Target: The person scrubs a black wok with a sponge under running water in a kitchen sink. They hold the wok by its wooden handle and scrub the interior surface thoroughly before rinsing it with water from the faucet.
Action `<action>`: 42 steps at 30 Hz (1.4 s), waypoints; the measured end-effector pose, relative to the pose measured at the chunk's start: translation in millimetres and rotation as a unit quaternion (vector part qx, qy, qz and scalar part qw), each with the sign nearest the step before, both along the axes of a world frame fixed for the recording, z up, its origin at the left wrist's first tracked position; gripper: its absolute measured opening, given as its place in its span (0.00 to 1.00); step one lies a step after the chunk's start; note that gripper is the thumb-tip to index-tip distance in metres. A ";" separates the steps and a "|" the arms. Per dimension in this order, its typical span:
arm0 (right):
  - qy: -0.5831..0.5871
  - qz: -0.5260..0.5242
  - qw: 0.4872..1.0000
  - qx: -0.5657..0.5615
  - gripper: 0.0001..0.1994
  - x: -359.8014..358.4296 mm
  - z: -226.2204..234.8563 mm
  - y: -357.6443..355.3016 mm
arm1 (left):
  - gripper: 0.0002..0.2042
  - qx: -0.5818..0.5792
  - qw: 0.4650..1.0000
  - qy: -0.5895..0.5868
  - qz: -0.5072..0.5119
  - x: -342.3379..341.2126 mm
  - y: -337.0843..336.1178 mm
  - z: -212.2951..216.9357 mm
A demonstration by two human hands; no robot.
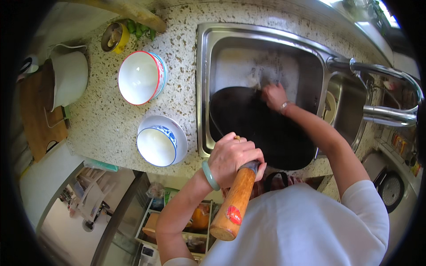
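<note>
A large black wok [262, 128] lies tilted over the near part of the steel sink [203, 88]. My left hand [235, 159] is closed around the base of its wooden handle [237, 201], which points back toward me. At the wok's far rim is my right hand [274, 95], with its fingers bent and partly blurred. A small pale, smeared shape shows beside those fingertips, and what they grip cannot be made out. Part of the sink basin is hidden under the wok.
Left on the speckled counter [102, 119] stand stacked red-rimmed bowls [140, 77] and a blue-patterned bowl [156, 146] on a plate. Farther back are a yellow cup [120, 39] and green peppers [141, 30]. A curved chrome faucet [390, 116] rises at the right, beside a smaller basin [348, 106].
</note>
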State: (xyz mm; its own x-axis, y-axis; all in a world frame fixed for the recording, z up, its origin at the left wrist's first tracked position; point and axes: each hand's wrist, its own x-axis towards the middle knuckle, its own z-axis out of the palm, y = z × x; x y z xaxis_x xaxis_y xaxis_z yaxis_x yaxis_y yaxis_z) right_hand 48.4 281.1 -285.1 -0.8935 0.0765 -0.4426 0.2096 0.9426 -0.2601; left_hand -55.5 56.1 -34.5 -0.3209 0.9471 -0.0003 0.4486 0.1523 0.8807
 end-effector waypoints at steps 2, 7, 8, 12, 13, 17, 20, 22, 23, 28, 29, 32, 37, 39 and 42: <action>-0.061 0.039 0.997 0.003 0.06 30.4 14.2 8.6 | 0.07 0.000 1.000 -0.001 -0.001 -2.3 -0.1 2.1; -0.141 0.036 0.989 -0.038 0.05 52.0 51.0 12.5 | 0.06 -0.001 1.000 -0.007 0.007 0.1 -3.7 -0.4; -0.106 0.021 0.994 -0.031 0.05 46.3 40.3 9.4 | 0.06 -0.001 1.000 -0.005 0.002 -0.6 -2.1 0.5; 0.001 0.001 1.000 -0.013 0.05 -5.0 24.7 -4.8 | 0.07 -0.010 1.000 -0.003 -0.011 0.0 -0.3 3.0; 0.020 0.001 1.000 -0.009 0.06 -14.0 35.5 -5.5 | 0.07 -0.011 1.000 0.002 -0.011 -0.2 -2.3 2.5; -0.124 0.075 0.989 0.009 0.06 23.0 67.6 8.7 | 0.07 0.008 1.000 0.002 0.011 1.2 -2.0 -4.5; -0.125 0.063 0.990 -0.017 0.06 61.7 40.9 19.2 | 0.07 -0.004 1.000 -0.002 0.004 -1.7 -2.2 0.5; -0.080 0.034 0.996 -0.016 0.07 56.1 6.5 15.2 | 0.07 -0.004 1.000 -0.004 0.001 -1.3 -1.2 -0.1; -0.056 0.017 0.998 -0.005 0.08 28.3 3.0 4.2 | 0.07 -0.003 1.000 -0.004 0.000 -1.9 0.8 0.0; -0.034 0.023 0.999 0.015 0.09 5.1 12.0 12.7 | 0.07 0.004 1.000 0.000 0.000 -2.1 0.8 3.4; -0.062 0.038 0.997 0.018 0.09 22.8 20.7 11.0 | 0.07 0.004 1.000 -0.009 0.002 -0.2 -1.5 2.6; -0.123 0.046 0.991 0.001 0.08 54.5 55.1 10.2 | 0.07 -0.002 1.000 0.000 0.004 -1.6 -2.4 -0.4; -0.073 0.000 0.997 0.012 0.06 33.5 24.3 3.8 | 0.07 0.001 1.000 -0.007 -0.002 -2.3 -0.4 -0.1; -0.015 0.009 0.999 0.032 0.06 8.6 13.3 0.3 | 0.07 0.004 1.000 -0.001 -0.005 -1.7 2.5 1.3; -0.014 0.019 1.000 0.019 0.06 14.2 12.6 11.3 | 0.07 0.005 1.000 0.003 -0.003 -1.1 -0.8 0.9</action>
